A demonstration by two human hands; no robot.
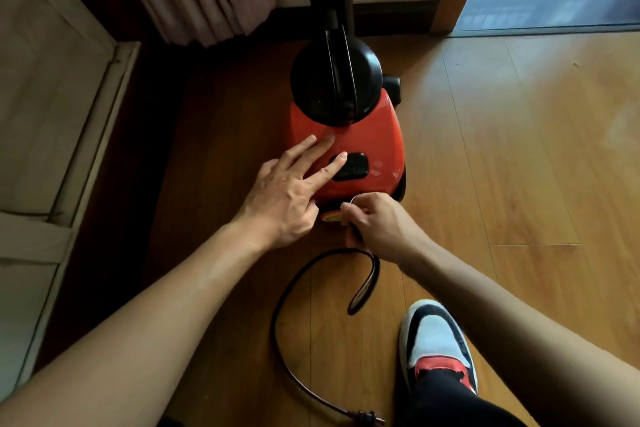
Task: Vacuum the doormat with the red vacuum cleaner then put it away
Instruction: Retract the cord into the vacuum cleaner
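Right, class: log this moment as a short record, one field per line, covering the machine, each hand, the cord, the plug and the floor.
machine: red vacuum cleaner, standing on the floor, black hose rising at its far end
left hand: open, fingers spread flat on the red casing beside the black button
right hand: closed on the power cord at the vacuum's near end
cord: looped loosely on the floor
plug: lying free, not in a socket
floor: wooden boards

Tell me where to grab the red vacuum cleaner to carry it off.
Take the black arched handle that runs over the dark dome on the red vacuum cleaner, coming down from above. It stands clear of the dome, leaving room for fingers to curl under, and looks centred over the body.
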